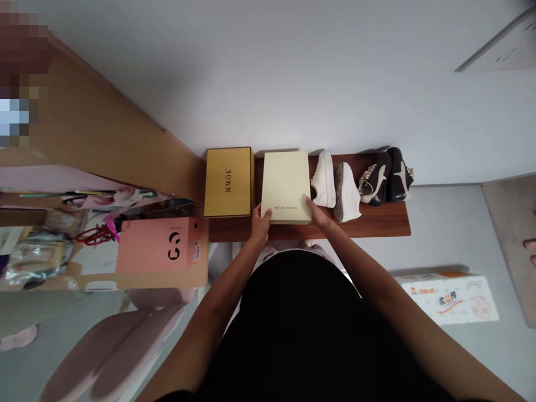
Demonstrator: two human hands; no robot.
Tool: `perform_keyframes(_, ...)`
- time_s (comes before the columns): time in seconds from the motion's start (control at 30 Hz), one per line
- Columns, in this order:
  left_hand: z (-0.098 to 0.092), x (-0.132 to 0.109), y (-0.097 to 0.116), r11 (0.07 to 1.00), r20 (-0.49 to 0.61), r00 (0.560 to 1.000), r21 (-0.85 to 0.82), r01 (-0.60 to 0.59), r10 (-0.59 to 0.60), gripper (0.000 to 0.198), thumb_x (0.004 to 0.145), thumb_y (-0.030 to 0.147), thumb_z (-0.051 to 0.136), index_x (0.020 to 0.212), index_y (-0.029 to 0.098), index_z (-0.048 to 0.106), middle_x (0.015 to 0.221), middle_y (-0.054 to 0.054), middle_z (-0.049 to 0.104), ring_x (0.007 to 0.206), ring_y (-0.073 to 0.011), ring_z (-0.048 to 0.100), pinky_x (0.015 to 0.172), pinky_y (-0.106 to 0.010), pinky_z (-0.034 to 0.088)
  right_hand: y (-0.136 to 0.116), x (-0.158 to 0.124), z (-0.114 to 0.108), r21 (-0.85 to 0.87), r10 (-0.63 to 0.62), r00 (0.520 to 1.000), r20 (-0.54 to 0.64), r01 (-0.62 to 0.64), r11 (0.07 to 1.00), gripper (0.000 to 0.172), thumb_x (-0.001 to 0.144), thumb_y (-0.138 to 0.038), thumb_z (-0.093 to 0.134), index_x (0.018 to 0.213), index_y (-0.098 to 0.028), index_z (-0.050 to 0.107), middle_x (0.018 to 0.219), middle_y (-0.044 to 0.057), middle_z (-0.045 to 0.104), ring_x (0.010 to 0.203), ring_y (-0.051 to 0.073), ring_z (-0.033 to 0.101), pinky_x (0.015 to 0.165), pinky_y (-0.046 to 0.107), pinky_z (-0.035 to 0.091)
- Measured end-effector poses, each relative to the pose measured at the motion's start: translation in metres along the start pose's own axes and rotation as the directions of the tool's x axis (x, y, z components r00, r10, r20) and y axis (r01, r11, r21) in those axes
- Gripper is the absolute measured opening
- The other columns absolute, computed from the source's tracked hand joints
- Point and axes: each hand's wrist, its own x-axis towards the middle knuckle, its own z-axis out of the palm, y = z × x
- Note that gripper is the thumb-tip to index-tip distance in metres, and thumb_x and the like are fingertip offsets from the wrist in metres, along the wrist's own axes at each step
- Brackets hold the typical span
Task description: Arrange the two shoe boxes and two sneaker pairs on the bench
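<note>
A cream shoe box (286, 184) printed MEIZHIYUAN lies flat on a dark wooden shelf (377, 223). My left hand (261, 219) grips its near left corner. My right hand (315, 210) grips its near right corner. A gold box (228, 181) marked MMOK sits right beside it on the left. To the right of the cream box stand a pair of white sneakers (337, 187) and a pair of black-and-white shoes (385, 176).
A wooden desk (104, 139) with a pink bag (161, 245) and clutter fills the left. A pink chair (121, 346) stands below it. A tissue pack (450, 296) lies on the floor at right, a mat (513, 234) beyond. A white wall backs the shelf.
</note>
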Motion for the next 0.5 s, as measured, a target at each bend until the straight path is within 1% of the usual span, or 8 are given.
perform_keyframes(0.07,0.002,0.003,-0.006,0.999,-0.022,0.999,0.011,-0.033,0.034,0.051,0.09,0.034,0.068,0.138,0.026,0.052,0.146,-0.013,0.059,0.123,-0.0227,0.063,0.098,-0.038,0.054,0.002,0.006,-0.001,0.027,0.166,0.985,0.048,-0.168,0.985,0.079,0.097,-0.076,0.037,0.15,-0.02,0.054,0.126,0.016,0.072,0.105,0.032,0.073,0.083,0.052,0.062)
perform_keyframes(0.1,0.003,0.004,-0.009,0.999,-0.033,0.999,0.021,-0.042,0.043,0.051,0.09,0.033,0.067,0.138,0.026,0.052,0.145,-0.013,0.06,0.124,-0.0221,0.063,0.099,-0.038,0.053,0.003,0.009,0.0,0.032,0.227,0.973,0.052,-0.228,0.973,0.078,0.096,-0.075,0.039,0.15,-0.02,0.053,0.128,0.016,0.071,0.105,0.032,0.073,0.083,0.052,0.063)
perform_keyframes(0.13,0.004,0.007,-0.013,0.998,-0.044,0.998,0.032,-0.047,0.048,0.051,0.09,0.032,0.067,0.138,0.025,0.052,0.144,-0.013,0.061,0.124,-0.0216,0.063,0.1,-0.038,0.053,0.003,0.013,0.001,0.027,0.256,0.966,0.04,-0.257,0.966,0.077,0.096,-0.074,0.04,0.149,-0.02,0.053,0.129,0.016,0.071,0.106,0.032,0.072,0.083,0.052,0.063)
perform_keyframes(0.2,0.004,0.011,-0.019,0.997,-0.069,0.996,0.054,-0.046,0.05,0.052,0.09,0.03,0.067,0.139,0.025,0.051,0.142,-0.013,0.062,0.124,-0.0209,0.063,0.102,-0.038,0.052,0.004,0.019,0.005,0.003,0.27,0.963,0.013,-0.271,0.963,0.075,0.096,-0.073,0.041,0.148,-0.02,0.054,0.131,0.016,0.069,0.108,0.032,0.071,0.084,0.052,0.063)
perform_keyframes(0.3,0.003,0.02,-0.024,0.996,-0.106,0.993,0.079,-0.043,0.051,0.055,0.088,0.028,0.067,0.14,0.024,0.051,0.139,-0.012,0.064,0.125,-0.0208,0.063,0.104,-0.038,0.051,0.003,0.026,0.013,-0.042,0.241,0.971,0.004,-0.24,0.97,0.076,0.096,-0.074,0.039,0.148,-0.021,0.054,0.134,0.016,0.068,0.109,0.032,0.071,0.087,0.055,0.062)
perform_keyframes(0.4,0.003,0.029,-0.024,0.995,-0.115,0.992,0.093,-0.046,0.057,0.056,0.088,0.027,0.067,0.141,0.024,0.05,0.138,-0.011,0.065,0.125,-0.0208,0.063,0.104,-0.038,0.051,-0.001,0.032,0.018,-0.09,0.229,0.973,0.002,-0.228,0.969,0.076,0.099,-0.072,0.033,0.151,-0.019,0.051,0.139,0.018,0.064,0.111,0.032,0.069,0.089,0.057,0.061)
perform_keyframes(0.5,0.005,0.035,-0.021,0.995,-0.104,0.993,0.092,-0.043,0.053,0.058,0.087,0.026,0.067,0.143,0.024,0.049,0.137,-0.011,0.066,0.125,-0.0209,0.063,0.105,-0.038,0.051,-0.008,0.037,0.019,-0.11,0.221,0.975,0.002,-0.219,0.969,0.077,0.099,-0.072,0.033,0.154,-0.02,0.047,0.146,0.017,0.059,0.117,0.032,0.067,0.089,0.057,0.06)
